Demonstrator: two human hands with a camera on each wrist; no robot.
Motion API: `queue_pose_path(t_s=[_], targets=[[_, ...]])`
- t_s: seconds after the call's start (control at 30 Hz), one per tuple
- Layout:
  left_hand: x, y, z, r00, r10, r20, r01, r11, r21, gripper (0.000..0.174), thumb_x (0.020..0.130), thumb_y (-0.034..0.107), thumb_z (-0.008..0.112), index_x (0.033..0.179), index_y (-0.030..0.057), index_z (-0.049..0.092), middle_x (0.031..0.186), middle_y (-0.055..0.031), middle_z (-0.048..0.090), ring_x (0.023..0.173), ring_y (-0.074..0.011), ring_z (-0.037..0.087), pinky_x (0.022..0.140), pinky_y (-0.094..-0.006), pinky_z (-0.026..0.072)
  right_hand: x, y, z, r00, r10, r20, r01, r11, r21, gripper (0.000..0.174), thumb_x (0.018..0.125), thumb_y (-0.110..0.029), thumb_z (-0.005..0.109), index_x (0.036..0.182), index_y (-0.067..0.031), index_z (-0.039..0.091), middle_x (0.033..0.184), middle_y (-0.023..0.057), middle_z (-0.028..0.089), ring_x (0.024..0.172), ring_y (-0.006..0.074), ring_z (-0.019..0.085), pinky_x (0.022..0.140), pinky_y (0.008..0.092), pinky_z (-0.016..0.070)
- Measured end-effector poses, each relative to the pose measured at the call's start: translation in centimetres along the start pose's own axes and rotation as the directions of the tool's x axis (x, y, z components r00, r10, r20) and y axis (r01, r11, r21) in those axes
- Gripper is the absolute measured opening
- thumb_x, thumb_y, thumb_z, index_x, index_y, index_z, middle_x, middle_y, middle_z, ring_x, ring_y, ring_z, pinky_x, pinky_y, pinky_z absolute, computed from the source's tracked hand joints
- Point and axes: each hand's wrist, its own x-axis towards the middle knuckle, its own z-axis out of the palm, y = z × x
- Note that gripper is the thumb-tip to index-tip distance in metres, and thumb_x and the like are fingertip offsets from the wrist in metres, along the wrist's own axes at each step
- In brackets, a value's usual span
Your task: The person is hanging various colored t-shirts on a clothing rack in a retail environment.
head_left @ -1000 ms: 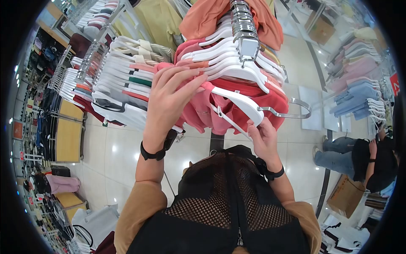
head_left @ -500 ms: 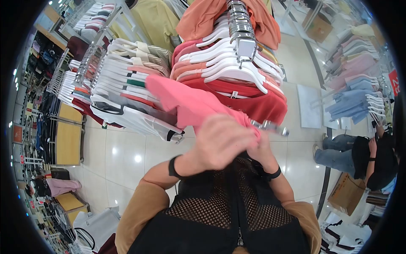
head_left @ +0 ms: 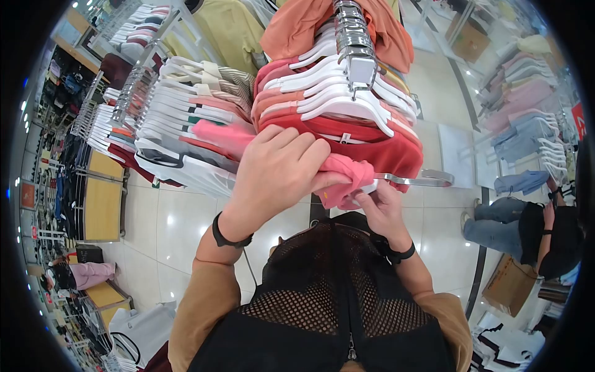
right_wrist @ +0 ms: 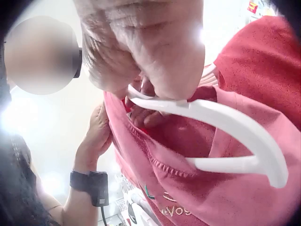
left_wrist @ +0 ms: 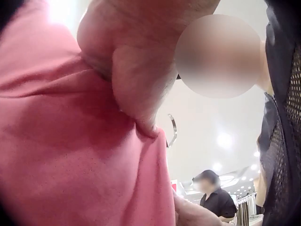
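Observation:
A pink shirt point(head_left: 347, 177) is bunched between my two hands in front of the rack, its far end trailing left in a blur. My left hand point(head_left: 279, 164) grips its cloth, knuckles up. In the left wrist view the pink cloth point(left_wrist: 80, 150) is drawn into folds under the thumb. Lower right, my right hand point(head_left: 384, 208) pinches a white hanger, whose metal hook point(head_left: 427, 180) points right. The right wrist view shows the hanger point(right_wrist: 230, 122) partly inside the shirt's neckline, one arm outside the cloth. Embroidered letters point(right_wrist: 176, 209) show on the shirt front.
Red and coral tops on white hangers point(head_left: 350, 108) hang from a rail just ahead. At left is another row of hangered clothes point(head_left: 180, 124). A person in jeans point(head_left: 496, 226) stands at right near a cardboard box point(head_left: 508, 285).
My left hand came from the shirt's far shoulder in toward my right hand, then moved forward and left, gripping cloth. The shirt, earlier hanging from the hanger's left end, is now bunched round it.

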Motion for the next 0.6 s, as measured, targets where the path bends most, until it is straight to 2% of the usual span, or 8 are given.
queue_pose_path(t_s=[0.07, 0.1, 0.2, 0.33, 0.43, 0.5, 0.53, 0.6], targets=[[0.2, -0.3, -0.3, 0.999, -0.018, -0.045, 0.017, 1.0, -0.023, 0.048, 0.065, 0.049, 0.085, 0.075, 0.0098, 0.059, 0.064, -0.0036, 0.055, 0.06, -0.0247, 0.059, 0.057, -0.0371, 0.0461, 0.8, 0.2, -0.9, 0.98, 0.146, 0.134, -0.137, 0.988, -0.073, 0.03, 0.105, -0.017, 0.056, 0.121, 0.0077, 0.063, 0.107, 0.014, 0.072, 0.087, 0.0174, 0.066, 0.077, 0.0323, 0.0525], [0.1, -0.4, -0.4, 0.999, -0.014, -0.043, 0.013, 1.0, -0.026, 0.048, 0.065, 0.049, 0.085, 0.075, 0.0098, 0.059, 0.064, -0.0036, 0.055, 0.06, -0.0247, 0.059, 0.057, -0.0371, 0.0461, 1.1, 1.1, -1.6, 0.981, 0.147, 0.128, -0.138, 0.988, -0.073, 0.03, 0.105, -0.017, 0.056, 0.121, 0.0077, 0.063, 0.107, 0.014, 0.072, 0.087, 0.0174, 0.066, 0.077, 0.0323, 0.0525], [-1.0, -1.7, -1.6, 0.977, -0.181, -0.115, 0.187, 0.981, 0.041, 0.052, 0.068, 0.049, 0.086, 0.078, 0.0057, 0.059, 0.066, -0.0072, 0.057, 0.06, -0.0286, 0.058, 0.055, -0.0381, 0.0449, 1.5, 1.9, -1.8, 0.967, 0.194, 0.165, -0.13, 0.933, -0.334, 0.039, 0.103, -0.028, 0.055, 0.12, 0.007, 0.063, 0.095, 0.0235, 0.068, 0.081, 0.038, 0.066, 0.076, 0.0429, 0.0514], [-3.0, -3.9, -2.7, 0.911, -0.372, -0.178, 0.386, 0.921, 0.047, 0.049, 0.073, 0.045, 0.086, 0.075, 0.0063, 0.056, 0.063, -0.0081, 0.055, 0.056, -0.0272, 0.055, 0.052, -0.0386, 0.043, 0.4, -0.9, -2.2, 0.954, 0.243, 0.174, -0.156, 0.901, -0.404, 0.035, 0.1, -0.024, 0.063, 0.119, 0.0051, 0.065, 0.094, 0.0226, 0.069, 0.081, 0.0363, 0.068, 0.074, 0.0422, 0.052], [-5.3, -5.7, -2.3, 0.823, -0.51, -0.251, 0.514, 0.856, -0.052, 0.044, 0.088, 0.042, 0.079, 0.08, 0.003, 0.059, 0.063, -0.0125, 0.05, 0.055, -0.028, 0.048, 0.053, -0.0374, 0.0407, -0.1, -4.4, -0.9, 0.978, 0.145, 0.149, -0.034, 0.82, -0.571, 0.039, 0.093, -0.022, 0.074, 0.123, 0.0019, 0.064, 0.095, 0.021, 0.069, 0.082, 0.0341, 0.069, 0.075, 0.0398, 0.0532], [-6.1, -6.2, -2.2, 0.731, -0.553, -0.4, 0.567, 0.818, -0.097, 0.044, 0.101, 0.04, 0.065, 0.082, 0.0012, 0.059, 0.064, -0.014, 0.045, 0.057, -0.0272, 0.041, 0.053, -0.0354, 0.0382, -0.3, -5.9, 0.1, 0.998, -0.06, 0.033, 0.068, 0.812, -0.58, 0.051, 0.086, -0.02, 0.082, 0.128, 0.0012, 0.061, 0.097, 0.0182, 0.071, 0.082, 0.0316, 0.069, 0.074, 0.0369, 0.0543], [-6.2, -6.1, -2.2, 0.708, -0.542, -0.453, 0.568, 0.818, -0.09, 0.049, 0.108, 0.041, 0.053, 0.082, -0.0008, 0.057, 0.064, -0.0123, 0.045, 0.057, -0.0236, 0.039, 0.054, -0.0337, 0.0377, -0.6, -6.3, 0.3, 0.994, -0.107, -0.005, 0.085, 0.816, -0.572, 0.057, 0.083, -0.02, 0.085, 0.13, 0.0011, 0.06, 0.092, 0.0111, 0.073, 0.084, 0.0266, 0.07, 0.086, 0.0398, 0.0535], [-6.4, -6.7, -2.1, 0.653, -0.561, -0.508, 0.583, 0.801, -0.135, 0.05, 0.109, 0.04, 0.05, 0.082, -0.0016, 0.056, 0.064, -0.0117, 0.046, 0.058, -0.0218, 0.039, 0.055, -0.0331, 0.0377, -0.8, -7.9, -0.4, 0.973, -0.227, 0.047, 0.201, 0.725, -0.659, 0.058, 0.081, -0.018, 0.086, 0.13, 0.0005, 0.06, 0.088, 0.0075, 0.072, 0.085, 0.024, 0.07, 0.093, 0.0427, 0.0502]])
